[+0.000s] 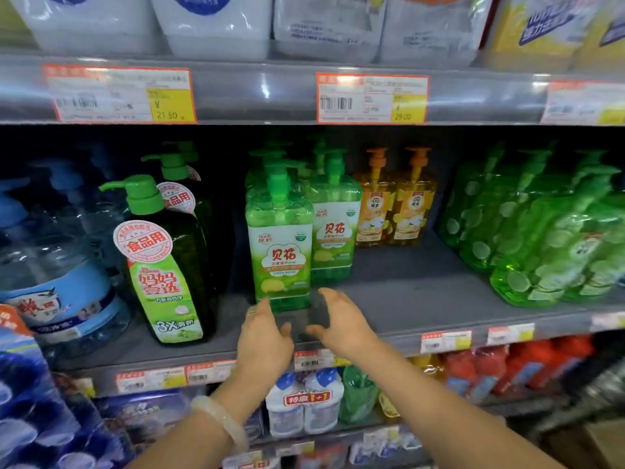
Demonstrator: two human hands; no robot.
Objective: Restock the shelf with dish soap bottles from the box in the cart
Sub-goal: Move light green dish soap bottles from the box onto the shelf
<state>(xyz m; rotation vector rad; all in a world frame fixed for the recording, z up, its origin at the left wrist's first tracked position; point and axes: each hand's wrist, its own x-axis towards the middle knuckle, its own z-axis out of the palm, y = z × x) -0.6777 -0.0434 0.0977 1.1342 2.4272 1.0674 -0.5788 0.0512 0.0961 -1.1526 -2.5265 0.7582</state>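
at the left of the frame, two blue water jugs, then two dark green bottles with pump tops. in the centre stand the light green dish soap bottles, two at the front of the grey shelf, more behind, count unclear. just below them, the left hand and right hand hover with fingers loosely curled, holding nothing. right of centre two orange bottles, then green refill pouches, too overlapped to count.
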